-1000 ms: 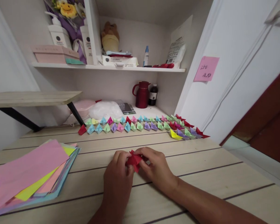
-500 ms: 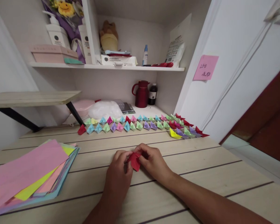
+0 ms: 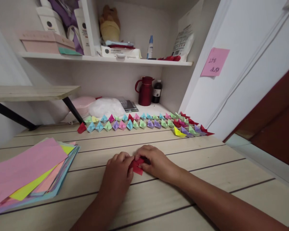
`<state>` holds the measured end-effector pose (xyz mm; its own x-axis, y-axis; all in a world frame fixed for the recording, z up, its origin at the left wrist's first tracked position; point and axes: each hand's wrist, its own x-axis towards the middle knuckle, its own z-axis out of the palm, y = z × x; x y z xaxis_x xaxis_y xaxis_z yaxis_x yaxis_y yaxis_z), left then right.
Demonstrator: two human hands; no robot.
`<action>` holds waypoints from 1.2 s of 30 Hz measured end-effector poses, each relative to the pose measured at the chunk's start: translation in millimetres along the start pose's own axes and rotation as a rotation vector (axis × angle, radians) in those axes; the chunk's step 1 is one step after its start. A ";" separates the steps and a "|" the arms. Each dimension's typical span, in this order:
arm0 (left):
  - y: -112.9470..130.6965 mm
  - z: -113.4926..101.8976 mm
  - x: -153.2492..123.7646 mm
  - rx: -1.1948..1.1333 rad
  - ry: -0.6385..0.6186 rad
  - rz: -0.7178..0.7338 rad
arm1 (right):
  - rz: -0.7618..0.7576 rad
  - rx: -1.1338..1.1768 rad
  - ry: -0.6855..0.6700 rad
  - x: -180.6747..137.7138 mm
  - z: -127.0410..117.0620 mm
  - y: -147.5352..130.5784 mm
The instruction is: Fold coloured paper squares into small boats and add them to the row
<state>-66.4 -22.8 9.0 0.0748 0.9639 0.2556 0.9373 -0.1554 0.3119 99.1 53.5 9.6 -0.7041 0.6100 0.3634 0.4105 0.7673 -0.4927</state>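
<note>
A small folded piece of red paper (image 3: 137, 166) is held between both hands, low over the middle of the wooden table (image 3: 197, 195). My left hand (image 3: 118, 171) pinches its left side between thumb and fingers. From the right, my right hand (image 3: 155, 162) grips the paper's upper right part, with the thumb on its near face. The fingers cover much of the paper, so its exact fold is hard to make out. Beyond the hands stand rows of small folded paper boats (image 3: 122, 125) in many colours.
A fanned stack of coloured paper sheets (image 3: 36, 166) lies on the left. Behind it is a small raised shelf (image 3: 33, 93) on black legs. At the back are a dark red jug (image 3: 145, 91), a dark bottle (image 3: 157, 91) and a white plastic bag (image 3: 107, 107).
The red paper has turned and looks flatter and more squared than the pointed shape before. Both hands stay on it. The view has tilted slightly downward.
</note>
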 end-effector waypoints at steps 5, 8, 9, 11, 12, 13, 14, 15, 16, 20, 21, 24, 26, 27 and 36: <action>-1.3 -7.2 0.3 0.144 -0.076 0.084 | -0.082 -0.069 -0.180 -3.2 -21.3 3.1; -0.4 -8.9 -0.8 0.192 -0.108 0.093 | -0.119 -0.065 -0.256 -5.1 -31.1 -1.6; -0.3 -9.2 -1.4 0.188 -0.114 0.094 | -0.114 -0.054 -0.256 -5.3 -31.8 -2.8; -1.1 -9.3 -2.8 0.156 -0.114 0.091 | -0.086 -0.029 -0.208 -5.2 -29.0 -3.1; -2.0 -9.0 -3.3 0.129 -0.108 0.085 | -0.074 -0.021 -0.175 -5.0 -26.1 -2.1; -3.2 -8.3 -3.5 0.097 -0.099 0.073 | -0.065 -0.020 -0.144 -4.8 -22.6 -0.5; -4.8 -7.3 -3.4 0.064 -0.087 0.053 | -0.064 -0.026 -0.124 -4.6 -19.2 1.5; -6.6 -6.1 -2.8 0.033 -0.073 0.030 | -0.063 -0.037 -0.114 -4.5 -16.1 3.4; -8.5 -4.7 -1.8 0.005 -0.057 0.005 | -0.064 -0.045 -0.112 -4.4 -13.6 5.1; -14.6 -0.3 4.9 -0.071 -0.013 -0.080 | -0.051 -0.033 -0.105 -3.8 -10.4 7.4; -15.0 0.4 6.7 -0.082 -0.002 -0.100 | -0.047 -0.024 -0.102 -3.5 -10.8 6.9; -12.7 3.2 11.9 -0.079 0.047 -0.147 | -0.007 0.002 -0.081 -2.7 -12.6 4.4; -9.6 6.1 14.6 -0.050 0.086 -0.156 | 0.025 0.015 -0.078 -2.4 -14.2 2.7; -7.9 7.6 15.6 -0.031 0.100 -0.150 | 0.032 0.020 -0.081 -2.4 -15.1 1.9; 0.5 10.6 11.7 0.087 0.107 -0.101 | -0.030 -0.005 -0.114 -2.5 -16.2 1.1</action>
<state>-61.4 -9.3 2.4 -0.0538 0.9446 0.3239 0.9645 -0.0348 0.2618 110.7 56.0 21.0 -0.7773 0.5604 0.2858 0.3907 0.7861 -0.4789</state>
